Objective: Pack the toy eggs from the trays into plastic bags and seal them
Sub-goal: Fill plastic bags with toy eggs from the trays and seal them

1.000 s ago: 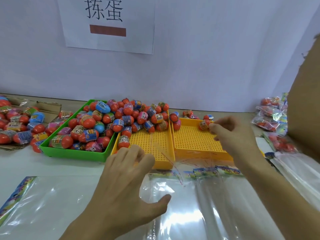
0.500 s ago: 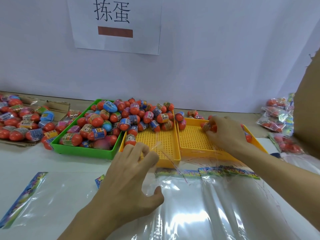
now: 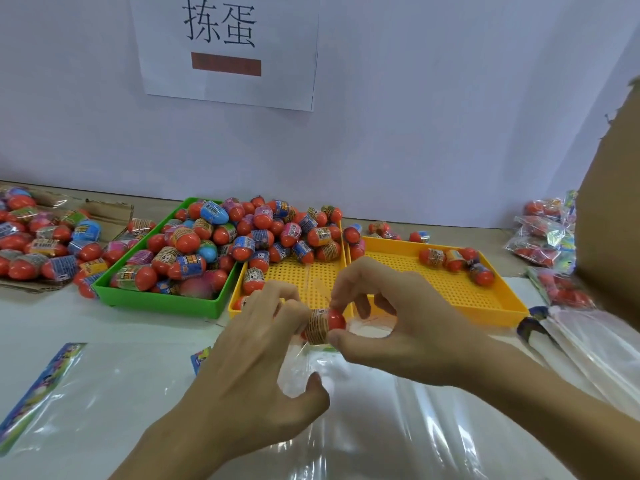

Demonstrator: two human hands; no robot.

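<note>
Right hand (image 3: 398,327) pinches one egg (image 3: 323,325) at the bag (image 3: 346,393) mouth, left hand (image 3: 252,355) fingers holding it open. Some sealed packs (image 3: 543,237) sit right, but the green tray (image 3: 162,301) looks packed, so loads left.

hands (image 3: 311,341) bare | no gloves/rings | forearms (image 3: 540,393) bare, no sleeves

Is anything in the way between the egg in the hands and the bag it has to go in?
Nothing visible blocks it. The right hand pinches the toy egg right above the clear plastic bag, and the left hand is at the bag's top edge.
</note>
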